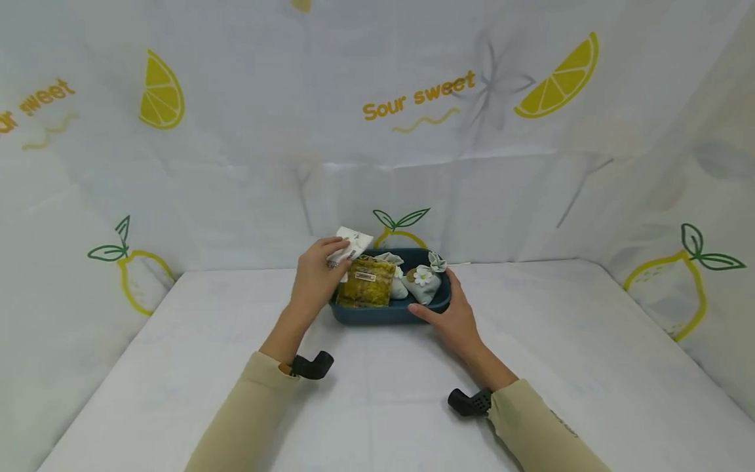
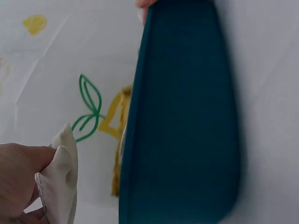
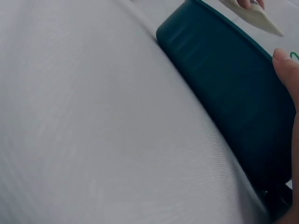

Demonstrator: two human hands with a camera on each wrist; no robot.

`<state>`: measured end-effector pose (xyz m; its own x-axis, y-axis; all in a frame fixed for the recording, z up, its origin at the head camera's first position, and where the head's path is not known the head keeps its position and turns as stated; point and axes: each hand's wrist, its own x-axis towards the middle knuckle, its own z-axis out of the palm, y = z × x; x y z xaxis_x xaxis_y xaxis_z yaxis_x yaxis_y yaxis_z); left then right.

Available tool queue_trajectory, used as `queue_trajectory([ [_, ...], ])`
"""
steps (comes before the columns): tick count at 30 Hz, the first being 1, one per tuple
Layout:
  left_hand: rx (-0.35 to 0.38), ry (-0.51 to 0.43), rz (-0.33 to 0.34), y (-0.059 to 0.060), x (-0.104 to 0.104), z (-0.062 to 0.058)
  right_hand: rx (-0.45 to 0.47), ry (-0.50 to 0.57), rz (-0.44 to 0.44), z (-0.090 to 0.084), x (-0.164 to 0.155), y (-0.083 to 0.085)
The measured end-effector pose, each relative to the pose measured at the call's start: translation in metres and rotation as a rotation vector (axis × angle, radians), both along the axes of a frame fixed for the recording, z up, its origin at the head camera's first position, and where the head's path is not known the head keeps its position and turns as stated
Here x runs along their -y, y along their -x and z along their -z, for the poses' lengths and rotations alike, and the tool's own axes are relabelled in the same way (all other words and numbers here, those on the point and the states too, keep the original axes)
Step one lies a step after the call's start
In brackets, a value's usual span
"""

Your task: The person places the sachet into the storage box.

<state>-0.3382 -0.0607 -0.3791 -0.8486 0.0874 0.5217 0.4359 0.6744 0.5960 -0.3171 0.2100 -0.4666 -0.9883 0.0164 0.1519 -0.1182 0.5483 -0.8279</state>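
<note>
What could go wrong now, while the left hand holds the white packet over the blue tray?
The left hand pinches the white packet only at one end, so it might slip and fall beside the blue tray. The tray already holds a yellow packet and small pouches, so the new one may sit on top and slide off. The right hand steadies just one end; a push could turn the tray.
</note>
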Motion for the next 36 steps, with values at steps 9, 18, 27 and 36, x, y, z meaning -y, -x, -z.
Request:
queue_trajectory([
  [9, 0.019, 0.028, 0.078, -0.003, -0.052, 0.013, 0.0, 0.02, -0.004, 0.0, 0.005, -0.001],
  [18, 0.124, 0.122, 0.076, 0.003, -0.088, 0.026, -0.035, 0.024, 0.001, -0.001, 0.005, -0.003],
  [27, 0.32, 0.406, 0.056, 0.008, -0.109, 0.026, -0.034, 0.011, -0.004, -0.003, 0.003, -0.002],
  [36, 0.424, 0.499, 0.156, 0.005, -0.108, 0.022, -0.043, 0.008, 0.009, 0.0, 0.0, -0.001],
])
